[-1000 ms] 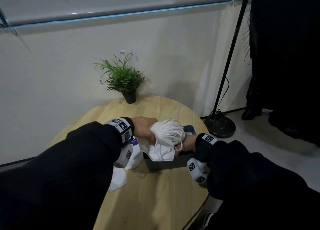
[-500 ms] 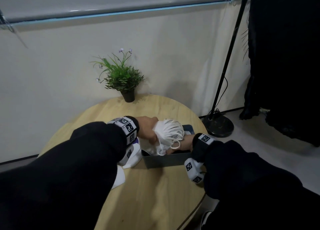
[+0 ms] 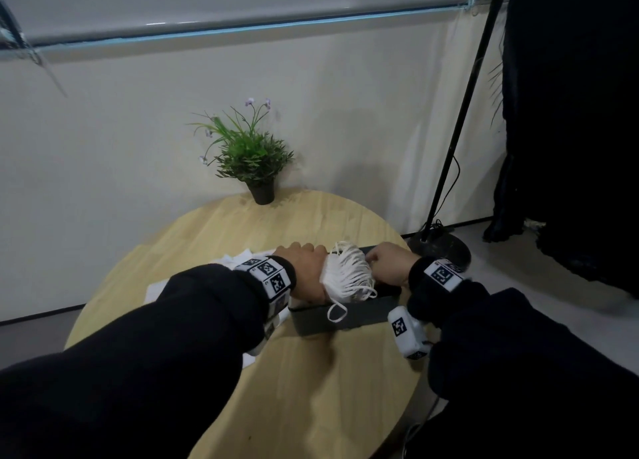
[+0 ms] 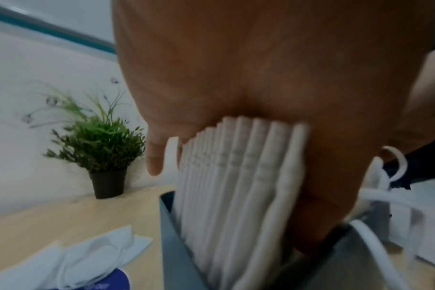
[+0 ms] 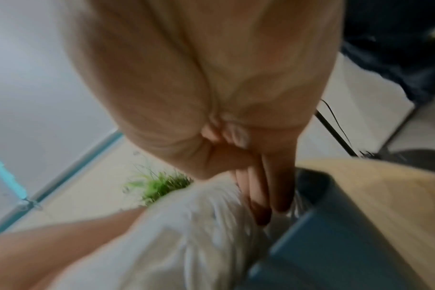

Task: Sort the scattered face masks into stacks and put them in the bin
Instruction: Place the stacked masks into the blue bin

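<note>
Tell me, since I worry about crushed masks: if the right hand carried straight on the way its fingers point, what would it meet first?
The right hand points its fingers down into the bin, beside the stack of masks. It would likely meet the ear loops there first, then the bin's inside; blur leaves depth unclear.

Two hands: the left hand and the right hand, one at each end of one stack of masks. The stack stands on edge, its folded edges too many and too blurred in the left wrist view to count exactly; about a dozen show. One bin lies below both hands. A few loose masks lie left of the left hand, overlapping, their number unclear. One plant stands beyond the hands. One lamp stand rises right of the right hand.
</note>
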`<move>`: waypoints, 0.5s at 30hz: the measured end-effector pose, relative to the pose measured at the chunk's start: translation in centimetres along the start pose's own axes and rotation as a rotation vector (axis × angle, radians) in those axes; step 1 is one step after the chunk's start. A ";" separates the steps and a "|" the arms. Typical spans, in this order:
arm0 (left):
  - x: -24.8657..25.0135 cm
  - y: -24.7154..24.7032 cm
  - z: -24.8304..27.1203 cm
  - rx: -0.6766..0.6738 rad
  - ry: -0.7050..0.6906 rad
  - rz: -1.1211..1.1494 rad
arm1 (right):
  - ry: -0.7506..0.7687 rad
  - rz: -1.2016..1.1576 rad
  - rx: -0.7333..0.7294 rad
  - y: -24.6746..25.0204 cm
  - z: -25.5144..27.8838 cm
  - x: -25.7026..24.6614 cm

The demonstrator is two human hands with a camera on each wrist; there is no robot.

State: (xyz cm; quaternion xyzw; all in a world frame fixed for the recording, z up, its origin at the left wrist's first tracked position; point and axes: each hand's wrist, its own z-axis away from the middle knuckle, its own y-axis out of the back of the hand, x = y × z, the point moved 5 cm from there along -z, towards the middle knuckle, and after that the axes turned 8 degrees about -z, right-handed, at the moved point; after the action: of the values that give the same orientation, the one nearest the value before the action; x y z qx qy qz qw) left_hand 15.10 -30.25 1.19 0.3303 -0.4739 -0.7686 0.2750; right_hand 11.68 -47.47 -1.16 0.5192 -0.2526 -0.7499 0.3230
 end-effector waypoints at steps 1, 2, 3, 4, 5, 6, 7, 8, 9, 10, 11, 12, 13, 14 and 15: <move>0.2 -0.2 0.0 -0.005 0.018 -0.002 | -0.016 -0.043 0.081 0.7 0.0 0.3; 0.5 -0.4 0.1 0.000 0.032 -0.007 | -0.006 -0.066 0.157 1.3 0.2 0.2; 0.8 -0.7 0.1 0.006 0.042 -0.007 | 0.038 -0.070 0.190 1.4 0.5 -0.3; 1.0 -0.9 0.2 0.013 0.047 0.006 | 0.133 -0.056 0.201 1.2 1.2 -1.4; 1.0 -1.1 0.2 0.018 0.049 0.032 | 0.239 -0.019 0.188 0.6 1.9 -2.6; 0.8 -1.3 0.2 0.021 0.049 0.062 | 0.332 0.031 0.164 -0.1 2.6 -3.5; 0.5 -1.5 0.1 0.021 0.047 0.090 | 0.373 0.078 0.136 -1.0 2.9 -4.1; 0.2 -1.6 0.1 0.020 0.040 0.109 | 0.367 0.121 0.120 -1.8 2.9 -4.2; -0.1 -1.7 0.1 0.018 0.032 0.118 | 0.342 0.164 0.124 -2.4 2.7 -4.2; -0.4 -1.8 0.2 0.010 0.023 0.121 | 0.322 0.198 0.130 -2.9 2.6 -4.2; -0.5 -1.8 0.3 0.001 0.014 0.123 | 0.319 0.223 0.122 -3.2 2.4 -4.1; -0.6 -1.9 0.3 -0.009 0.004 0.122 | 0.324 0.242 0.104 -3.3 2.2 -4.0; -0.8 -2.0 0.4 -0.019 -0.003 0.120 | 0.322 0.257 0.079 -3.3 2.0 -3.9; -1.0 -2.1 0.5 -0.029 -0.006 0.120 | 0.313 0.273 0.058 -3.2 1.9 -3.6; -1.2 -2.3 0.6 -0.034 -0.006 0.122 | 0.297 0.297 0.053 -2.9 1.7 -3.3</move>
State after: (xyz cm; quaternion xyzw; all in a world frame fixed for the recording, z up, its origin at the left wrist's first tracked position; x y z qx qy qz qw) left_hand 15.20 -28.11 -0.36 0.2937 -0.4808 -0.7594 0.3256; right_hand 10.27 -43.05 -0.63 0.5894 -0.2955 -0.6024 0.4498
